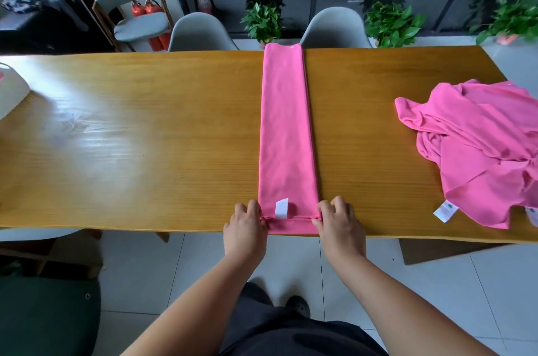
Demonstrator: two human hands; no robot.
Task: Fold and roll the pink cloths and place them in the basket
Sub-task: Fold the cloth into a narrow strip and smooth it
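Here left hand (246, 227) and right hand (339, 224) pinch the smooth, narrow pink cloth (286, 128).

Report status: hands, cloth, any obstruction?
Left hand and right hand pinching near end of folded cloth. Cloth lies flat, not yet rolled up. Loose pink pile off right, not in the way.

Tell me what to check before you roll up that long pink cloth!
1. Folded pink cloth lies flat in a straight strip: ok.
2. Left hand pinches its near left corner: ok.
3. Right hand pinches its near right corner: ok.
4. Far end fully on the table: cannot tell.
5. Room in the basket, only its edge showing at far left: cannot tell.
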